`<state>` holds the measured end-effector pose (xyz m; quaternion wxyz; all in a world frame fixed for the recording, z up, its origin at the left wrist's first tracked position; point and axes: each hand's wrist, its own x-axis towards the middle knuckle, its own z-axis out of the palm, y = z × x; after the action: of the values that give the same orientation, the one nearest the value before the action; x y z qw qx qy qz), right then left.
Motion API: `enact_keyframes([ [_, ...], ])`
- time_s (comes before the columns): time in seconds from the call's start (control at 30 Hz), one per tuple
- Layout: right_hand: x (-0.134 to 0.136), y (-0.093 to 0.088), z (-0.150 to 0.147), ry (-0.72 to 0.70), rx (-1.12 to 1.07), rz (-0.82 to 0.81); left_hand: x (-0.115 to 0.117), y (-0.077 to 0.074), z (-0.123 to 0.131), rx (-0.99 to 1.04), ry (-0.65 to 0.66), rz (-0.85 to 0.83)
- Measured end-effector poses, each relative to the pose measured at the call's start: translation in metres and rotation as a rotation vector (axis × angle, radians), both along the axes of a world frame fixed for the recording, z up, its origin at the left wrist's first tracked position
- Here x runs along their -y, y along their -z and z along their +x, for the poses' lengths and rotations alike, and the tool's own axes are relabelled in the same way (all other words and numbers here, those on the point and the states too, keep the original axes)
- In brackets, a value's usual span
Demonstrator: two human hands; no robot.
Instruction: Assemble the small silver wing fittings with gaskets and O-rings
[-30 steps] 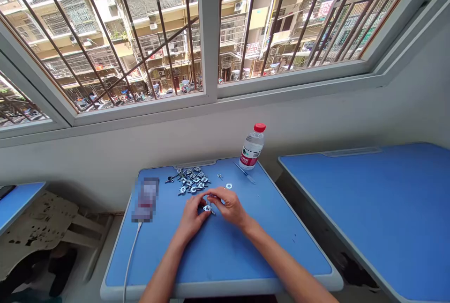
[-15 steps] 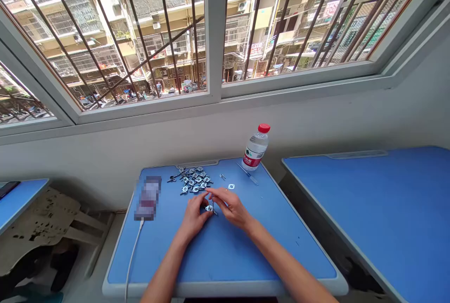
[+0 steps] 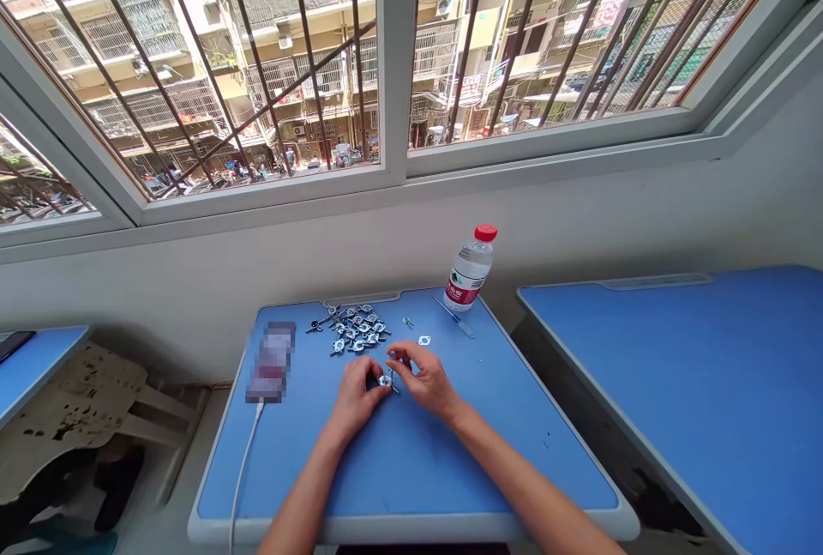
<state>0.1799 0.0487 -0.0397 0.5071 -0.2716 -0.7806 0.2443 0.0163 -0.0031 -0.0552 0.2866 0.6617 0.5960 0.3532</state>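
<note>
Desk (image 3: pixel 411 473) below the window (image 3: pixel 399 49): metal wing nuts (image 3: pixel 352 330) heaped rear centre, water bottle (image 3: pixel 470 270) at rear right corner, obscured device (image 3: pixel 271 362) at left; second desk (image 3: pixel 675 383) at frame right.

Barred windows (image 3: pixel 393 57) span twelve o'clock, sunlit apartment blocks (image 3: pixel 283 49) beyond them, above a white wall (image 3: pixel 643 220); a blue-topped table (image 3: pixel 675 383) stands at three o'clock, another (image 3: pixel 39 358) at nine
</note>
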Motion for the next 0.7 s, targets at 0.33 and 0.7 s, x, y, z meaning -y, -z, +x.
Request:
enact_keyframes([
  [0.33,-0.001,-0.010,0.008,-0.114,0.047,0.077,0.000,-0.003,0.001,-0.031,0.027,0.016],
  [0.7,-0.005,-0.007,0.013,0.016,0.031,0.078,0.000,-0.008,0.002,-0.056,0.042,0.035],
])
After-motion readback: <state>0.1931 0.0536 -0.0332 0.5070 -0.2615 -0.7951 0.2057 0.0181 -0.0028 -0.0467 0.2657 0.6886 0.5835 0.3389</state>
